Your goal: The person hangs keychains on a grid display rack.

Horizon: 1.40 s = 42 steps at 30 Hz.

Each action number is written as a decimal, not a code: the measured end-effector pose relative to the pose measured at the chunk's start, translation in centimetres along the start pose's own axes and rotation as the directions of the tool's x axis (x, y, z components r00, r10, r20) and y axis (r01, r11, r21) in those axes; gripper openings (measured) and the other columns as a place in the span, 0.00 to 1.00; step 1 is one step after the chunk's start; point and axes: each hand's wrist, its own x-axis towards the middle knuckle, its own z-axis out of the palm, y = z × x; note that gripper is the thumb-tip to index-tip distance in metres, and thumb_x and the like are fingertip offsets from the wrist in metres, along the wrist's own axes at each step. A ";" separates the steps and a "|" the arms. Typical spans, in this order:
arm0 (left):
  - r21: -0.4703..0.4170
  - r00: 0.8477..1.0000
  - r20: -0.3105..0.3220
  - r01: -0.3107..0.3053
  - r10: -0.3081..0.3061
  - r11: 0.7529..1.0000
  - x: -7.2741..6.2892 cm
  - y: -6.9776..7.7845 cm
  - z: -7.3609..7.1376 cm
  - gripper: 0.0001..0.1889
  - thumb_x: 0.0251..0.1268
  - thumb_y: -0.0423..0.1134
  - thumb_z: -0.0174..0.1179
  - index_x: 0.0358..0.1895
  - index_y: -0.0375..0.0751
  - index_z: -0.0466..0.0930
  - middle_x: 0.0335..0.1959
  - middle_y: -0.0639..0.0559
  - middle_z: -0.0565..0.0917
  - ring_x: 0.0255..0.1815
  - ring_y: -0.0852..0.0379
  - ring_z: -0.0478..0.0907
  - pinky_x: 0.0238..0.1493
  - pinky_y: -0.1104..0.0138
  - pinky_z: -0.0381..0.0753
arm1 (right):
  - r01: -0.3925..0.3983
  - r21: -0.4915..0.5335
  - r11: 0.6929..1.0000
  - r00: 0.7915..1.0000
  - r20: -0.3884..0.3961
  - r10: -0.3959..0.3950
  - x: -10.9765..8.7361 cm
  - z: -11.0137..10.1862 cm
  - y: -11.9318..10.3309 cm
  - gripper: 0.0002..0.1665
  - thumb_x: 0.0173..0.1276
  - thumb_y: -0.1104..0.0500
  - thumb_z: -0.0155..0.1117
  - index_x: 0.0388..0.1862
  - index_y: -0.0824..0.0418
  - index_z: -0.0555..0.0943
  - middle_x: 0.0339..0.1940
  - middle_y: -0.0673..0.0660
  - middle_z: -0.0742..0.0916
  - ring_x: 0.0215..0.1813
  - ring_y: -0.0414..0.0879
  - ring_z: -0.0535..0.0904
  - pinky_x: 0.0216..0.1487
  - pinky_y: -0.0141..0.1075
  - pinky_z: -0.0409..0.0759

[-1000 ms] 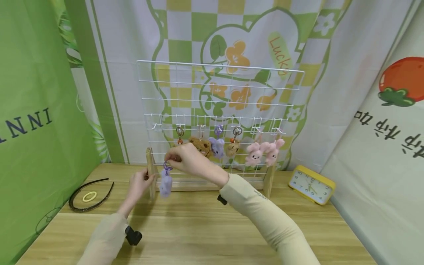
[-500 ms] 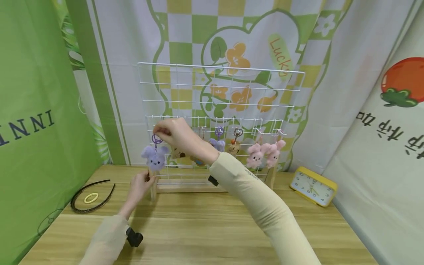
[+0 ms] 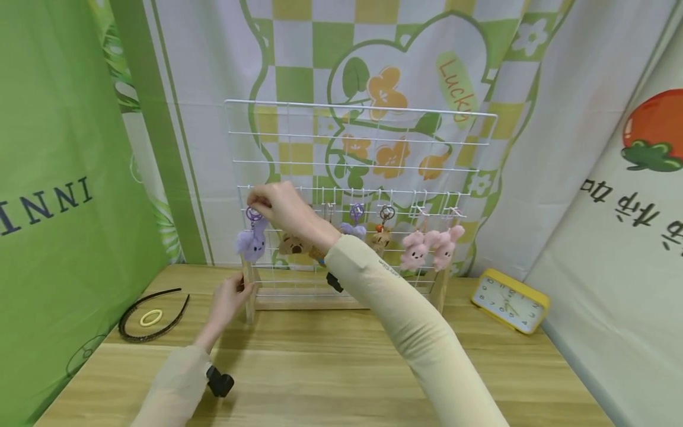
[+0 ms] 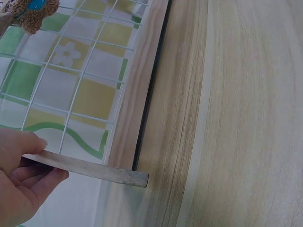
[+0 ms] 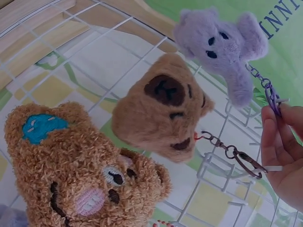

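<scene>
My right hand (image 3: pixel 283 204) pinches the purple ring of a lilac plush keychain (image 3: pixel 252 242) at the far left of the white wire grid rack (image 3: pixel 360 108). In the right wrist view the lilac plush (image 5: pixel 222 47) dangles by its chain, and the ring (image 5: pixel 272 98) sits right at the tip of a white hook. My left hand (image 3: pixel 226 302) holds the rack's wooden side foot (image 4: pixel 94 169) between thumb and fingers. Beside the lilac plush hang a brown bear-face keychain (image 5: pixel 163 106) and a curly brown plush (image 5: pixel 85 170), partly covered by my right arm in the head view.
More keychains hang rightward: another lilac plush (image 3: pixel 353 230), a small tan one (image 3: pixel 381 239) and two pink rabbits (image 3: pixel 415 252). A yellow clock (image 3: pixel 510 300) stands at the right. A black headband (image 3: pixel 128 337) and a yellow ring (image 3: pixel 152 318) lie at the left.
My right hand has lifted the lilac plush keychain from low by the rack's left foot up to the hook row, and the plush has turned. The left hand stays on the foot.
</scene>
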 end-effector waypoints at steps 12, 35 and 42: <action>0.027 1.000 -0.008 -0.001 0.001 1.000 0.1 -0.1 0.1 0.09 0.69 0.30 0.59 0.41 0.22 0.80 0.44 0.23 0.84 0.47 0.31 0.85 0.47 0.50 0.89 | -0.050 -0.035 0.998 0.998 0.023 0.050 0.0 0.1 0.4 0.10 0.73 0.63 0.59 0.47 0.62 0.86 0.43 0.56 0.91 0.43 0.42 0.87 0.45 0.24 0.85; 0.005 1.000 0.010 -0.023 0.023 1.000 0.7 0.3 0.4 0.10 0.68 0.29 0.58 0.44 0.20 0.79 0.46 0.22 0.83 0.48 0.29 0.84 0.48 0.49 0.88 | -0.005 0.071 0.997 0.987 -0.161 0.016 -4.7 -2.9 1.0 0.09 0.73 0.61 0.61 0.45 0.64 0.85 0.41 0.57 0.91 0.40 0.44 0.87 0.43 0.24 0.86; -0.008 0.999 0.041 -0.029 0.029 1.000 1.0 0.3 0.4 0.16 0.70 0.29 0.56 0.54 0.17 0.75 0.50 0.20 0.81 0.51 0.28 0.82 0.51 0.48 0.87 | -0.021 0.084 0.996 0.972 -0.230 0.040 -9.7 -2.8 2.0 0.09 0.72 0.61 0.62 0.43 0.64 0.86 0.37 0.55 0.90 0.34 0.41 0.85 0.37 0.21 0.84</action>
